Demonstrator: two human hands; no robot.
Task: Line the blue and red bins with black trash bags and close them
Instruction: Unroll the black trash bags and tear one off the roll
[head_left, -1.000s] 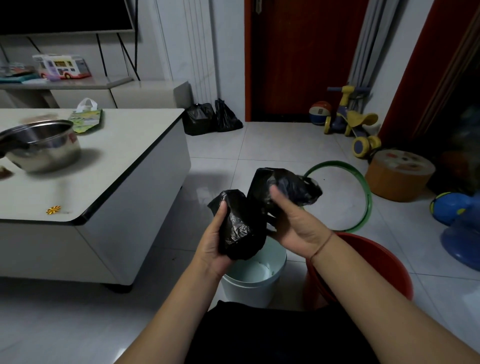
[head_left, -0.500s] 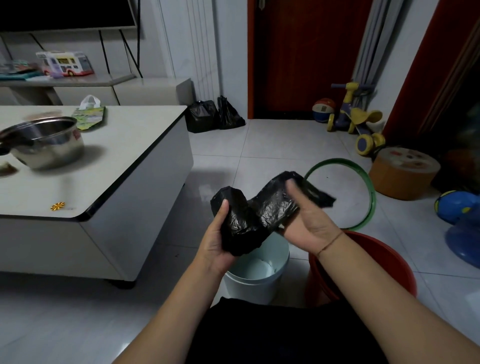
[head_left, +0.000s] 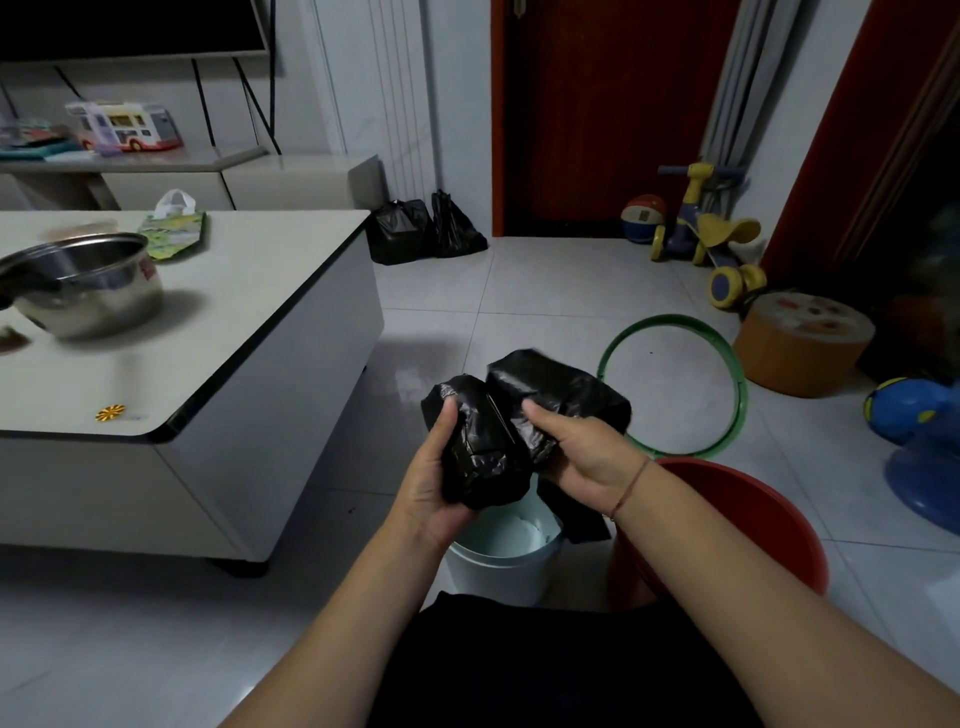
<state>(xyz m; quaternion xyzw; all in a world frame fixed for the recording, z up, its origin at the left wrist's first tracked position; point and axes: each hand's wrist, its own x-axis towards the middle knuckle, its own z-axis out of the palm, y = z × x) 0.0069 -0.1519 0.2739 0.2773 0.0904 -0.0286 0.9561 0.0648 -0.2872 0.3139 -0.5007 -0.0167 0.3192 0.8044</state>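
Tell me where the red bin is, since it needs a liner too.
In the head view the red bin stands on the floor at lower right, under the right forearm, right of the pale blue bin and near the green hoop.

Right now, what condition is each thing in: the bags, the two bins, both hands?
trash bag roll: bundled, gripped by left hand
loose bag: partly pulled free, gripped by right hand
pale blue bin: open, unlined
red bin: open, unlined
steel pot: uncovered, on table

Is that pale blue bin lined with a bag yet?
No: the pale blue bin shows a bare interior; both hands hold the black bags above it.
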